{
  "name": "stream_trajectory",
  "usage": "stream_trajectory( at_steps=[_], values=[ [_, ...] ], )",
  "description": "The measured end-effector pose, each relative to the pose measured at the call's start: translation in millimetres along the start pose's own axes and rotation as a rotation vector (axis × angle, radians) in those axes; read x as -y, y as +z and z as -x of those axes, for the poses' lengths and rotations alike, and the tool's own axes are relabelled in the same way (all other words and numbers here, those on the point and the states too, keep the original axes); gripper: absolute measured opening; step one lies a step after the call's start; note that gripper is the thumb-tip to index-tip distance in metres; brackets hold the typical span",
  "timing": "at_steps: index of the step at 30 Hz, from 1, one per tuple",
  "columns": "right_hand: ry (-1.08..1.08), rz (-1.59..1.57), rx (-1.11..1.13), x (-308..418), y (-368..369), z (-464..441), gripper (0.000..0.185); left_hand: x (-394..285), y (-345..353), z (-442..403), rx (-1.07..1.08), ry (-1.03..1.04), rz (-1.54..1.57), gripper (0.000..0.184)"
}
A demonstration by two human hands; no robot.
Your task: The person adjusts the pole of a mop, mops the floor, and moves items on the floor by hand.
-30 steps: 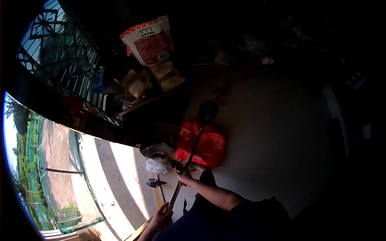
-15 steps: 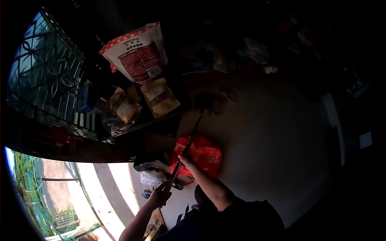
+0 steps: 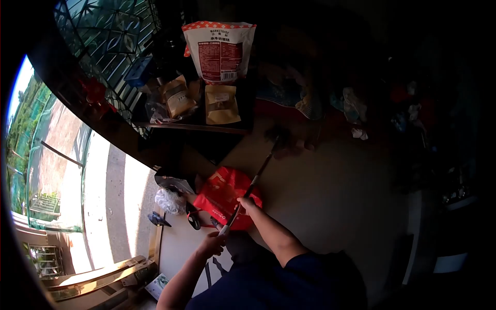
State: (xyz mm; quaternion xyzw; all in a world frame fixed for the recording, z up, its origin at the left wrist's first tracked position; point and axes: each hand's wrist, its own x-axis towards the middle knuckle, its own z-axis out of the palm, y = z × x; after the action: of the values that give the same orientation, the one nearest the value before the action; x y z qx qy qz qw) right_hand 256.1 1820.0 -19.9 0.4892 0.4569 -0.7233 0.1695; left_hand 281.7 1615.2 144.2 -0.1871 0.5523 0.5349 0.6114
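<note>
In the head view, my left hand (image 3: 211, 245) grips the near end of a long pole (image 3: 262, 171) and my right hand (image 3: 247, 205) holds it farther along, the fingers of both curled around it. The pole slants across a red bag (image 3: 219, 194) on the floor (image 3: 330, 217), beside a clear plastic bag (image 3: 170, 201). A large printed packet (image 3: 219, 57) stands behind a small brown packet (image 3: 221, 106) on the dark surface (image 3: 206, 127).

The floor (image 3: 320, 206) bears a red bag (image 3: 225, 194) and white plastic (image 3: 170, 201).
</note>
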Motion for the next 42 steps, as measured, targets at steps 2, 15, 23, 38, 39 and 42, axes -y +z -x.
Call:
stream_trajectory(
  at_steps=[2, 15, 23, 38, 39, 42],
  values=[
    [0.067, 0.066, -0.001, -16, -13, 13, 0.008, 26, 24, -2, -0.112, 0.033, -0.05, 0.02],
    [0.179, 0.16, 0.133, 27, -123, 13, 0.006, 39, 139, -62, -0.392, 0.466, -0.656, 0.047],
    [0.146, 0.331, -0.014, 153, -218, -38, 0.007, -91, 241, -94, -0.354, 0.189, -0.629, 0.047],
    [-0.067, 0.802, 0.37, 233, -119, -89, 0.009, -116, 345, -120, -1.042, 0.31, -0.107, 0.047],
    [-0.027, 0.935, 0.328, 241, -118, -109, 0.008, -125, 349, -129, -1.035, 0.323, -0.151, 0.048],
    [-0.064, 1.233, 0.28, 255, -139, -111, 0.008, -124, 363, -146, -0.91, 0.313, -0.121, 0.056]
  ],
)
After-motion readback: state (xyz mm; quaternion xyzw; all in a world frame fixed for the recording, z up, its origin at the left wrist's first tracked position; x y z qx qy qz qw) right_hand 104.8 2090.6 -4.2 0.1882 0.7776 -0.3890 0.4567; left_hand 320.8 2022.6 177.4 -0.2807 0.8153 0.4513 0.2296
